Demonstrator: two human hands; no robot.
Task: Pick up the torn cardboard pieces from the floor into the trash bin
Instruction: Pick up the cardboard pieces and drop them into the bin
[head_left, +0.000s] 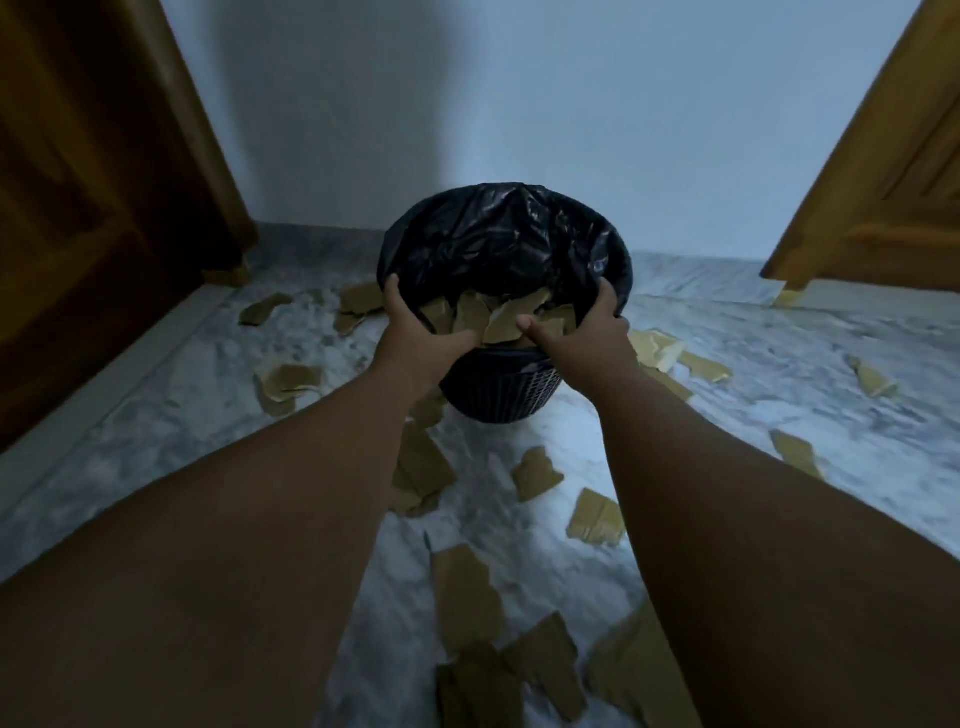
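**Two hands over a bin half full of torn cardboard**

At the centre of the frame, a cluster of torn cardboard pieces (498, 317) sits in the mouth of a dark trash bin (498, 384). The bin has slatted sides and a black plastic liner (498, 234) that billows up at the back. Both hands reach in from the lower frame, bare forearms stretching across the picture. The left hand (415, 332) curls over the near-left rim, fingers bent around the liner edge, thumb beside the cardboard. The right hand (587, 327) grips the right rim the same way, thumb pointing inward and touching the pieces. Whether either hand pinches cardboard as well as the rim cannot be told.

More brown scraps (467, 592) lie scattered over the pale marble floor (753, 364) on every side of the bin. A dark wooden door (98, 197) fills the upper left; a lighter wooden door (883, 171) slants down the upper right. A plain white wall (519, 93) stands behind.
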